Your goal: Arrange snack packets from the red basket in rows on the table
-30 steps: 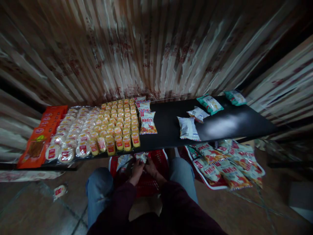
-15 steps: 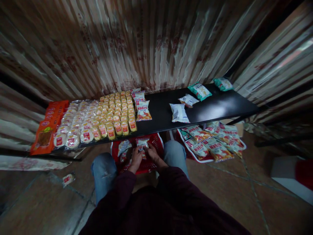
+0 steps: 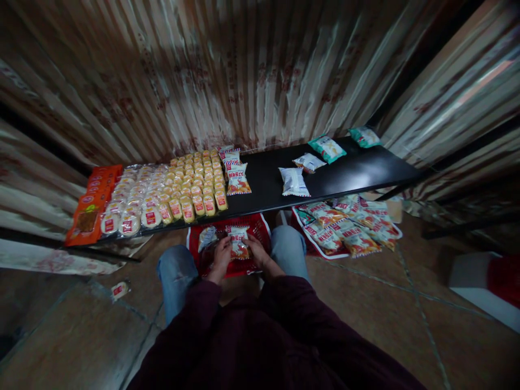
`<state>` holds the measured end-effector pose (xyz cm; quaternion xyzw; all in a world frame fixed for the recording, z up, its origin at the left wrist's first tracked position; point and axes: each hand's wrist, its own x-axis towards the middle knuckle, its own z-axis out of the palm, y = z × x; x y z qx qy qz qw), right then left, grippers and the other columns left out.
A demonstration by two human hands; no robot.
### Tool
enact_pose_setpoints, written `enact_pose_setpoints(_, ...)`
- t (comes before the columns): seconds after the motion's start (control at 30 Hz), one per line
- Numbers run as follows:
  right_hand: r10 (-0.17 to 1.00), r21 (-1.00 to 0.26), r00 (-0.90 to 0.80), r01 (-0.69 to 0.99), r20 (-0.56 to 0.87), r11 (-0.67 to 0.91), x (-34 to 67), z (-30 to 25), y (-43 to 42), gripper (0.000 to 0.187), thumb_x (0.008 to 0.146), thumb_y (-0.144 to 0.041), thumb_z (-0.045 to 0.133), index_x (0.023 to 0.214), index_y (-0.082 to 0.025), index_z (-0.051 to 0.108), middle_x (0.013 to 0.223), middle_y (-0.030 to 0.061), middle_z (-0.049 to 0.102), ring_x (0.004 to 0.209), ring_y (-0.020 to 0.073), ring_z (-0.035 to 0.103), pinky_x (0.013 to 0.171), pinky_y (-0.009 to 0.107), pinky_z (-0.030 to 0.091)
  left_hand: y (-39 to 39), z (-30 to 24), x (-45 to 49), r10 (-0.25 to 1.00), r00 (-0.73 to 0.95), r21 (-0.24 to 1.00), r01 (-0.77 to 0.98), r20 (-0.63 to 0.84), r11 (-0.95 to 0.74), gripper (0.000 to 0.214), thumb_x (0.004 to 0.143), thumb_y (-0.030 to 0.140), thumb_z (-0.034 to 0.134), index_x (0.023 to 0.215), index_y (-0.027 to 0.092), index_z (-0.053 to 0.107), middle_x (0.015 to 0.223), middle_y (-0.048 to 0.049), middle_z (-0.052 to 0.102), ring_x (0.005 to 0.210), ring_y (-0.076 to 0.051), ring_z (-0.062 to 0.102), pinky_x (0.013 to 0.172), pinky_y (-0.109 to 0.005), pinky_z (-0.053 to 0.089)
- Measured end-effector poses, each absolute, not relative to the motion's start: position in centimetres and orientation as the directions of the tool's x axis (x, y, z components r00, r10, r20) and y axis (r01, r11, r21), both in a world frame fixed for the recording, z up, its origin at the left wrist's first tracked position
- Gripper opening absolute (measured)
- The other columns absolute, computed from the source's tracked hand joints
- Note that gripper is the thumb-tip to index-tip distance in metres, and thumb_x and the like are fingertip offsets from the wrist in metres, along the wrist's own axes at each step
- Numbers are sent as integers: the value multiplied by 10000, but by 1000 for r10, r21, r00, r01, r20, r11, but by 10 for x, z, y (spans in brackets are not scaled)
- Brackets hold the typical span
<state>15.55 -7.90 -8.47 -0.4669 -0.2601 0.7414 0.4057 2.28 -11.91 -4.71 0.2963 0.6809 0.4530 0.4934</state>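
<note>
Both hands grip a snack bag (image 3: 239, 245), the left hand (image 3: 221, 257) at one side and the right hand (image 3: 259, 252) at the other, over a red basket (image 3: 262, 227) just below the near edge of the shelf (image 3: 264, 189). The shelf's left part looks finished, packed with white cakes (image 3: 132, 197) and yellow cakes (image 3: 195, 184). Beside these, a short column of matching bags (image 3: 239, 181) seems barely begun; the shelf's right part stays sparse. Below that part, a second basket (image 3: 335, 257) heaped with similar bags suggests plenty is not yet laid out.
</note>
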Motion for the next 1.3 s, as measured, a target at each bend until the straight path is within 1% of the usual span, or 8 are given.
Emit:
enact_pose_setpoints(0.1,817,-698,-281,-425,-503,-576,157,-76,-81,423,631,-281,728,1023,-215,581,706,12,696,678,218,681,647,374,548,-121,-42,20,876,-327,931,-39,-355,363,276,728,153,612,993,145,687,1053,-104,702,949,-190,646,902,-324,483)
enact_pose_setpoints(0.2,807,-656,-335,-469,-486,-591,159,-66,-86,397,645,-259,716,1012,-218,572,741,11,710,710,218,691,676,368,549,-121,-36,18,889,-331,944,-21,-317,329,264,721,124,590,963,146,693,1049,-101,705,961,-182,640,945,-331,462)
enact_pose_setpoints(0.4,810,-619,-382,-523,-444,-586,164,-55,-93,397,687,-271,676,1061,-211,558,818,27,726,775,232,699,703,374,544,-121,-26,17,893,-281,935,-81,-353,344,308,708,113,560,984,159,686,1098,-94,695,1019,-184,631,947,-331,467)
enact_pose_setpoints(0.67,797,-587,-397,-540,-455,-604,165,-51,-96,465,667,-279,676,1111,-228,547,768,7,710,739,227,690,684,367,542,-121,-16,16,892,-303,912,129,-336,388,313,734,165,565,1029,162,670,1095,-96,694,1007,-189,635,937,-321,461)
enact_pose_setpoints(0.83,801,-597,-376,-535,-465,-598,164,-48,-97,482,655,-303,686,1113,-234,552,761,12,707,732,231,687,661,360,542,-119,-10,17,906,-285,908,192,-313,374,329,738,171,567,1055,163,656,1076,-99,688,975,-182,635,909,-296,461)
enact_pose_setpoints(1.0,801,-604,-354,-528,-482,-597,164,-43,-96,470,656,-317,688,1099,-232,558,794,30,712,774,243,692,657,349,540,-117,-13,19,912,-281,896,247,-299,369,431,761,170,543,1188,181,595,1059,-97,670,898,-178,638,831,-292,484)
enact_pose_setpoints(1.17,795,-616,-344,-505,-500,-605,163,-42,-95,535,643,-322,692,1149,-231,545,824,40,709,797,256,690,664,368,535,-117,-19,20,905,-302,866,313,-299,390,438,754,154,562,1188,197,594,1061,-90,679,922,-182,638,886,-310,463)
enact_pose_setpoints(1.3,788,-605,-342,-508,-512,-614,163,-44,-95,571,645,-320,688,1186,-244,523,854,38,707,811,254,687,665,365,531,-116,-20,22,903,-305,843,357,-302,403,428,778,185,561,1205,177,588,1087,-107,675,934,-186,641,905,-316,456)
